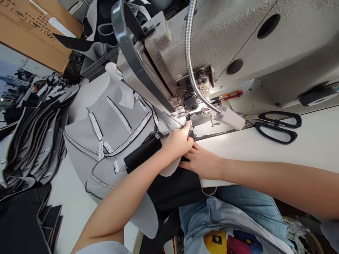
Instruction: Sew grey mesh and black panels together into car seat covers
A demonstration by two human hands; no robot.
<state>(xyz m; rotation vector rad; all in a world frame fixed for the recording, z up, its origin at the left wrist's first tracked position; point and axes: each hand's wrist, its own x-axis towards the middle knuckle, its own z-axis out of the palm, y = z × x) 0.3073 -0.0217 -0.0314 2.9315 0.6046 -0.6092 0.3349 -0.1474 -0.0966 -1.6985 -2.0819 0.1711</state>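
My left hand (177, 141) is closed on the edge of light grey fabric (169, 123), its foremost finger close to the sewing machine's (189, 106) lit needle area. Beside it, my right hand (203, 162) lies over the fabric with its fingers spread, the fingertips meeting the left hand. Black fabric (174, 187) hangs under both hands towards my lap. To the left spreads the rest of the sewn grey piece (119, 123), with seams and white strips showing. The needle itself is too small to make out.
Black-handled scissors (278, 125) and orange-handled snips (227, 96) lie right of the needle area. A flexible metal lamp neck (188, 46) curves down in front of the machine. At left are stacked fabric pieces (34, 144); a cardboard box (39, 31) stands behind.
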